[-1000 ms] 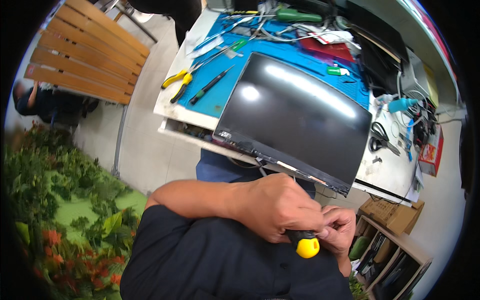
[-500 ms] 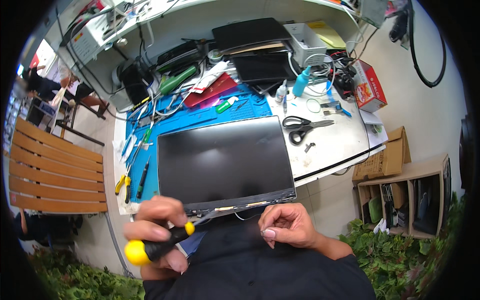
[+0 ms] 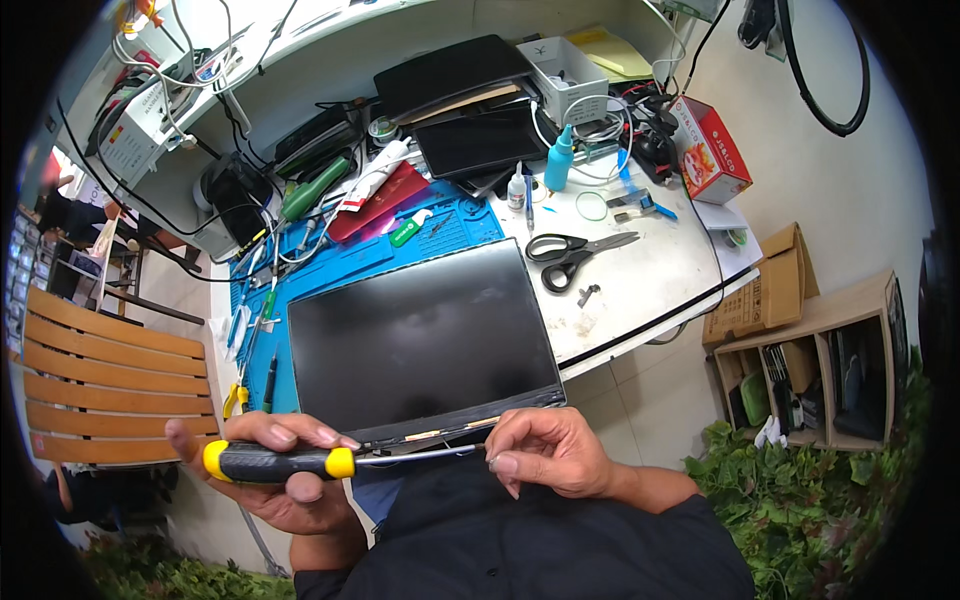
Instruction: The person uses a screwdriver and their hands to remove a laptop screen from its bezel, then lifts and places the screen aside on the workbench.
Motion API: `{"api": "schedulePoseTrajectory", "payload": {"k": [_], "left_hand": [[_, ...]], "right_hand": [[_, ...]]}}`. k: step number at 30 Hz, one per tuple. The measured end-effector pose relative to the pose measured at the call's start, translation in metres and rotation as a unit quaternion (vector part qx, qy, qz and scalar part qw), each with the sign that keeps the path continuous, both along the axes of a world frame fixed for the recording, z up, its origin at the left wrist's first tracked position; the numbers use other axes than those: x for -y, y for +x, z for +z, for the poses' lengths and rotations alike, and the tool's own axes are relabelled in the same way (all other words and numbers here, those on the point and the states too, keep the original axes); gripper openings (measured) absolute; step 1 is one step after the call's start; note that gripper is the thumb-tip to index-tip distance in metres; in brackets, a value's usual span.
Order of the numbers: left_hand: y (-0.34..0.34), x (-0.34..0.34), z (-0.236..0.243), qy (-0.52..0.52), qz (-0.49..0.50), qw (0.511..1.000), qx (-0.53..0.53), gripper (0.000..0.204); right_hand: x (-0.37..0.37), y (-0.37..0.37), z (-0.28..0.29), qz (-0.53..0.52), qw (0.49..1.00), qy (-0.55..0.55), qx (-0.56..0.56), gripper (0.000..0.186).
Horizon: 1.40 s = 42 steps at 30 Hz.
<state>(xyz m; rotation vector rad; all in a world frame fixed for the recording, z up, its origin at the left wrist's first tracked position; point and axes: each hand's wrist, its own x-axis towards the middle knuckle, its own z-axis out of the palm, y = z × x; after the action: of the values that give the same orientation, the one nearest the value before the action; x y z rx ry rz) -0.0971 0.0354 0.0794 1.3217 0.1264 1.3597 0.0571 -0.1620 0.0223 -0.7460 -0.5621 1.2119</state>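
Observation:
My left hand (image 3: 295,508) is closed around a black and yellow screwdriver (image 3: 280,463), held nearly level in front of my body. Its metal shaft points right, and the tip ends close beside the fingers of my right hand (image 3: 555,455). Thumb and forefinger of that hand are pinched together on something tiny that I cannot make out. Just beyond both hands lies a dark flat screen panel (image 3: 425,335), with a bare strip along its near edge. It rests partly on a blue work mat (image 3: 455,222).
Black scissors (image 3: 565,262), a small dark part and a light-blue bottle (image 3: 559,160) lie or stand right of the panel. Yellow-handled pliers (image 3: 236,400) and a slim dark screwdriver (image 3: 270,385) lie left. Laptops (image 3: 452,75) are stacked behind; a wooden chair (image 3: 115,375) stands left.
The screwdriver has swung from a slant to nearly level, its tip now by the right hand's fingertips. My right hand keeps its pinch. The whole view has shifted slightly.

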Motion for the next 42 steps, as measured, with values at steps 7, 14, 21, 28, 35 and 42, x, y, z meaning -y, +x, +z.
{"api": "schedulePoseTrajectory", "payload": {"k": [7, 14, 21, 28, 35, 42], "left_hand": [[0.006, 0.003, -0.003, -0.003, -0.023, 1.0, -0.02, 0.118], [0.003, 0.002, -0.002, -0.007, -0.011, 1.0, -0.026, 0.116], [0.002, -0.001, -0.003, -0.001, 0.001, 0.999, -0.049, 0.118], [0.003, -0.001, -0.004, 0.008, -0.001, 0.998, -0.065, 0.117], [0.0, 0.001, -0.01, 0.08, -0.008, 0.996, -0.035, 0.115], [-0.009, -0.005, -0.02, 0.11, -0.018, 0.994, -0.015, 0.113]], "right_hand": [[0.001, 0.001, -0.002, -0.004, 1.0, 0.003, -0.021, 0.01], [0.001, 0.002, -0.004, -0.01, 0.998, -0.009, -0.067, 0.01], [-0.001, 0.002, -0.008, -0.008, 0.997, -0.006, -0.078, 0.011], [-0.004, 0.0, -0.009, -0.011, 0.995, 0.002, -0.096, 0.011], [-0.003, 0.0, -0.013, 0.014, 0.984, -0.031, -0.176, 0.012], [-0.001, -0.005, -0.006, -0.028, 0.997, -0.046, -0.057, 0.01]]}}
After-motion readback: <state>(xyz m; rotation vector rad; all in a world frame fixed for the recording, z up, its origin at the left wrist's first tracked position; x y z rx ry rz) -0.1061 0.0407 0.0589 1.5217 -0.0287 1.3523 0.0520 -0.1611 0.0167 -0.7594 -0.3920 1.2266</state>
